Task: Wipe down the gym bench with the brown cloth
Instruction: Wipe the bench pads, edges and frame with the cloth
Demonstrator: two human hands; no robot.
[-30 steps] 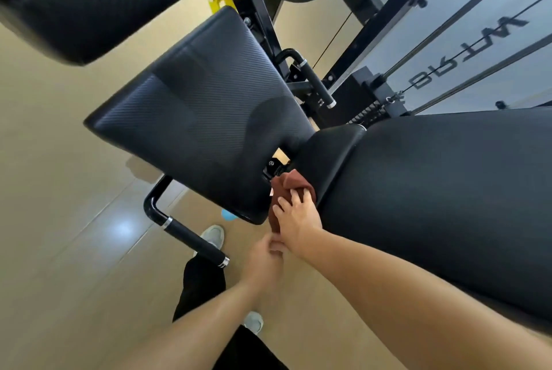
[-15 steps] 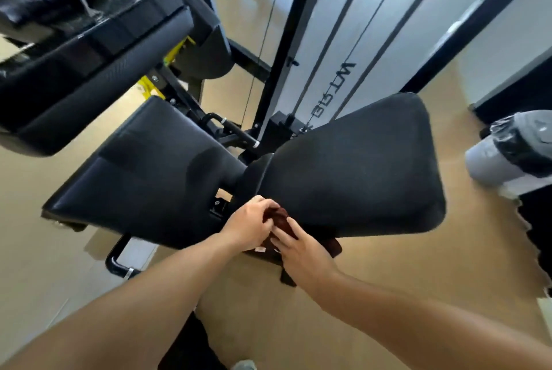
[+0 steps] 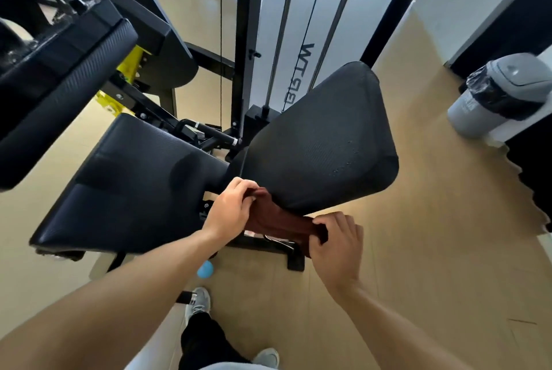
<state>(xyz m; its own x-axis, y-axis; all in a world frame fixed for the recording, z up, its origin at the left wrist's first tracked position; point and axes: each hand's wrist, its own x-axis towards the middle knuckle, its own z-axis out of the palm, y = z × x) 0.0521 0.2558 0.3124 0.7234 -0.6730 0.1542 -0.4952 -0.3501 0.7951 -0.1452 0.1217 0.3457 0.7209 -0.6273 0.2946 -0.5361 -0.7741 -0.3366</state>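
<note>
brown cloth (image 3: 280,221) stretched between both hands' curled fingers beside the gym bench (image 3: 316,142), grey bin (image 3: 501,91) well apart.

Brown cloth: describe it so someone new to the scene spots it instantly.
Find the black gym bench mid-frame. At the near edge of its right-hand pad, the brown cloth stretches between the left hand and right hand. It is the only reddish-brown, soft thing among black pads.

Brown cloth (image 3: 280,221); black textured bench (image 3: 319,142); grey bin (image 3: 490,100).
</note>
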